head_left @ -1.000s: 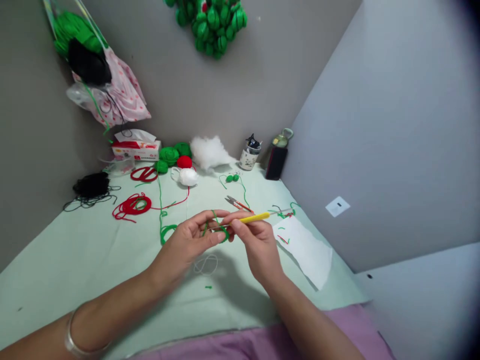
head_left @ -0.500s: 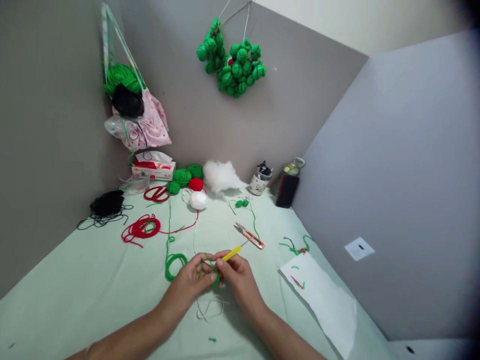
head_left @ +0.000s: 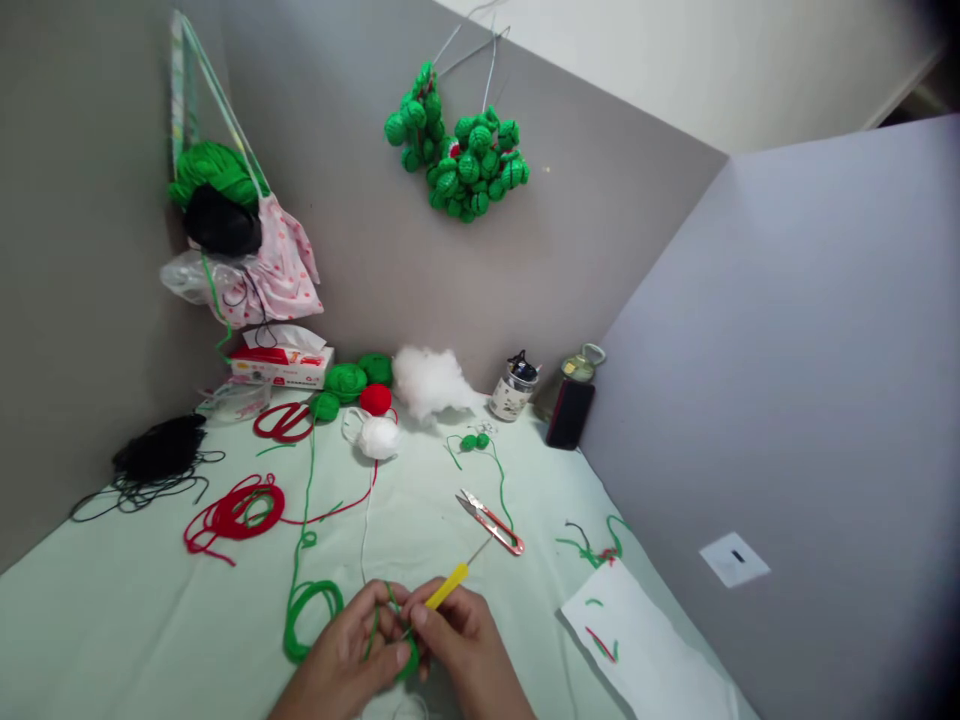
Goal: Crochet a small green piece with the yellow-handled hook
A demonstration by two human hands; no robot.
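Between thumb and fingers, my left hand pinches a small green crocheted piece, partly hidden by the fingers. A strand of green yarn runs over its fingers. My right hand is closed on the yellow handle of a crochet hook, right beside the left fingertips. The handle's thin metal shaft points away toward orange-handled thread snips; the other end is hidden at the green piece. Left of my left hand lies a loose coil of green yarn.
Red yarn and black yarn lie to the left. Behind are yarn balls, red-handled scissors, white stuffing, a jar and a phone. White paper holds scraps at right. Green crocheted balls hang above.
The view has tilted upward, so the table and both hands sit lower in the picture. Both hands keep their hold on the green piece and the hook.
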